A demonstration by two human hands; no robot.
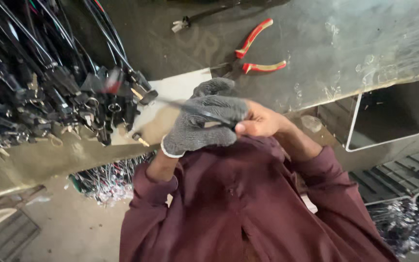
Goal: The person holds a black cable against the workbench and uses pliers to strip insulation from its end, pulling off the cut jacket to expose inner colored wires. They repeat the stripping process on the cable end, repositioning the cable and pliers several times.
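Left hand [201, 122] (grey knit glove) clenched around thin black cable [190, 108]; bare right hand [259, 121] pinching same cable. Red-handled pliers [253, 52] on tabletop [326, 43], beside black cable bundle [49, 82].

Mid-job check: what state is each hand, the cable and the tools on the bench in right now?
Left hand in grey knit glove: closed around the thin black cable.
Bare right hand: pinching the same cable.
Thin black cable: stretched taut, blurred, between the hands and the pile.
Red-handled pliers: lying on the bench, handles spread, untouched.
Pile of black cables with metal ends: heaped, tangled.
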